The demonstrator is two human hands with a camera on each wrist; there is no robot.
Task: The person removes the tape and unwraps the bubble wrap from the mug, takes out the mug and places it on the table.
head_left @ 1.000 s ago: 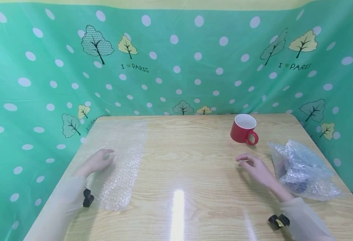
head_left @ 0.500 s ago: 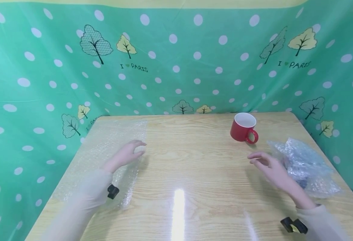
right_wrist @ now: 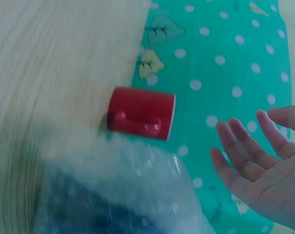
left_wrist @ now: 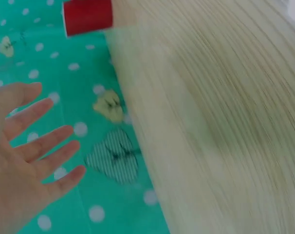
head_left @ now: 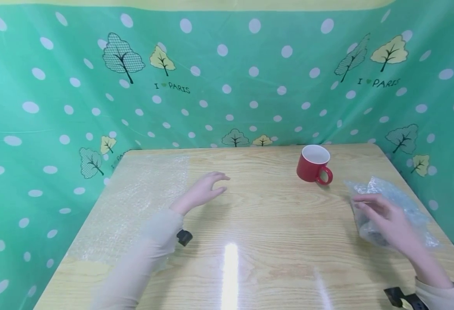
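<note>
My left hand [head_left: 200, 191] hovers over the middle-left of the table, fingers loosely extended and thumb apart. In the left wrist view the palm of this hand [left_wrist: 26, 161] shows nothing in it. A flat sheet of clear bubble wrap [head_left: 141, 185] lies to its left, partly hidden under the forearm. My right hand [head_left: 386, 219] overlaps a bubble-wrapped bundle [head_left: 399, 200] at the table's right side. The right wrist view has its fingers spread and holding nothing, while the bundle [right_wrist: 113, 190] shows something dark inside. Beyond stands an upright red mug [head_left: 308, 170], white inside, its handle towards the front right.
A light wood-grain table [head_left: 265, 215] carries everything. Behind it and at the sides hangs a green polka-dot cloth [head_left: 227, 86] printed with trees. A bright light reflection [head_left: 228, 275] streaks the table's front.
My left hand has moved right, off the bubble wrap sheet towards the table's middle. My right hand has moved right, from the bare wood to over the wrapped bundle. The mug stays put.
</note>
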